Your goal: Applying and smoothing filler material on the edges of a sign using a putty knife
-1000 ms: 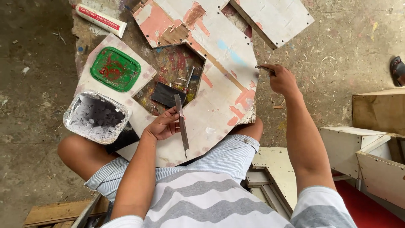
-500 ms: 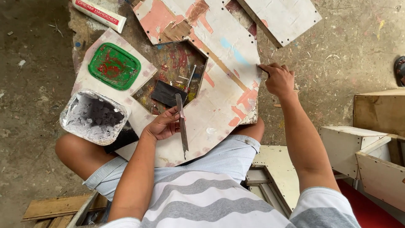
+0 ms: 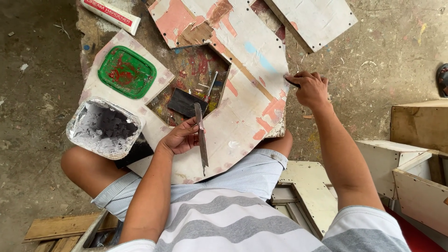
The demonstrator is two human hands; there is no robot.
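The left hand (image 3: 179,138) is closed around a long thin metal blade (image 3: 201,140) and rests on a big white board with pink and blue patches (image 3: 242,112), which lies across the person's knees. The right hand (image 3: 310,88) pinches a small dark tool (image 3: 293,83) at the right edge of the board. A green plastic lid (image 3: 127,72) and a grey-stained white tub (image 3: 103,127) are at the left.

we see the left hand (image 3: 179,138) gripping a thin metal blade (image 3: 201,139) over the patched white board (image 3: 242,107), while the right hand (image 3: 310,88) pinches its edge, green lid (image 3: 127,72) nearby.
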